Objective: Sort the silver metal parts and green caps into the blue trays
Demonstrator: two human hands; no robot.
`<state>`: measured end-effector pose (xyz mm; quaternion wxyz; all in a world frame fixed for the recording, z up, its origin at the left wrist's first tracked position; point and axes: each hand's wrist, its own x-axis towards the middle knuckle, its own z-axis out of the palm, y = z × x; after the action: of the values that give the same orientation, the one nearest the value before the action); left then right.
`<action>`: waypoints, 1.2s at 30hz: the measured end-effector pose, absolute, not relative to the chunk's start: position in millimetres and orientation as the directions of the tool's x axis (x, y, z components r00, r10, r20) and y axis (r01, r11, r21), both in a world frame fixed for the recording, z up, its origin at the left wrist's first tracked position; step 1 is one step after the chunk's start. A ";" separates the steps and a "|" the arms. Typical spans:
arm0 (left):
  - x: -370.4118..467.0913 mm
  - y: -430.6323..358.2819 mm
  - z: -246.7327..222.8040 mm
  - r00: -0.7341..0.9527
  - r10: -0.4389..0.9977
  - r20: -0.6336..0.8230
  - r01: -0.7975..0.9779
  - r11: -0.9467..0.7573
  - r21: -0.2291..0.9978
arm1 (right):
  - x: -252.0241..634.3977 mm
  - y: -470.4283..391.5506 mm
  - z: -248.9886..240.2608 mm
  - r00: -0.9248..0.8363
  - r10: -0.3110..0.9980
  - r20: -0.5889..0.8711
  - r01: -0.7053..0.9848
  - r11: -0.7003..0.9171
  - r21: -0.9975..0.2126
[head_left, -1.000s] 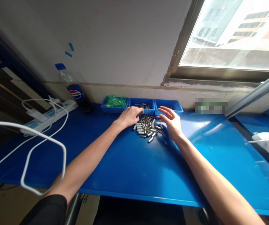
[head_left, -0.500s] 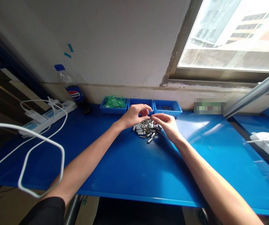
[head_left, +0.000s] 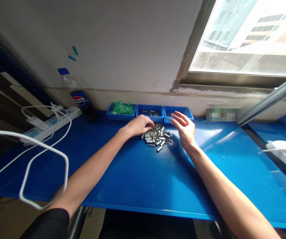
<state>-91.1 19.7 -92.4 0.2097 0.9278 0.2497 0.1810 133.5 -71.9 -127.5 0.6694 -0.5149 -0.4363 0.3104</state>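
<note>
White looped cable (head_left: 28, 156) at the left edge, left hand (head_left: 138, 125) at frame centre — fingers curled down onto the heap of small silver and dark metal parts (head_left: 157, 136) on the blue worktop (head_left: 133, 179), right hand (head_left: 185, 127) just right of it — spread open, holding nothing visible.

Probably workshop: parts bins (head_left: 149, 113), workbench (head_left: 138, 179).

Bright window (head_left: 247, 36) daylight, tabletop (head_left: 222, 139) glare, edge distortion.

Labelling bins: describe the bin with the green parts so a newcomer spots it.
Follow the blue table to the wall under the window. Three small blue bins sit there in a row; it is the leftmost bin, nearest the cola bottle, and the only one holding green pieces.
</note>
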 end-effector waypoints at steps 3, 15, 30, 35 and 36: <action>-91.6 21.2 -97.2 0.828 0.532 0.179 0.399 -0.782 0.479 | 132.9 -72.8 -128.0 0.397 0.885 0.243 0.050 0.243 -0.969; -92.3 22.0 -100.6 0.796 0.575 0.190 0.442 -0.766 0.466 | 129.2 -72.9 -130.0 0.355 0.910 0.214 0.046 0.212 -0.976; -89.8 23.4 -107.2 0.744 0.639 0.195 0.516 -0.735 0.439 | 127.9 -72.9 -131.3 0.345 0.917 0.201 0.030 0.204 -0.979; -89.1 22.4 -107.7 0.714 0.668 0.211 0.536 -0.714 0.450 | 127.2 -72.2 -132.2 0.342 0.920 0.192 0.011 0.201 -0.980; -89.4 22.3 -107.3 0.713 0.669 0.208 0.542 -0.715 0.442 | 127.1 -72.1 -132.2 0.342 0.920 0.192 0.011 0.201 -0.980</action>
<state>-89.4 22.3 -107.3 0.1772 0.9084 0.3333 0.1797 127.1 -72.1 -132.2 0.6327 -0.5203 -0.4473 0.3591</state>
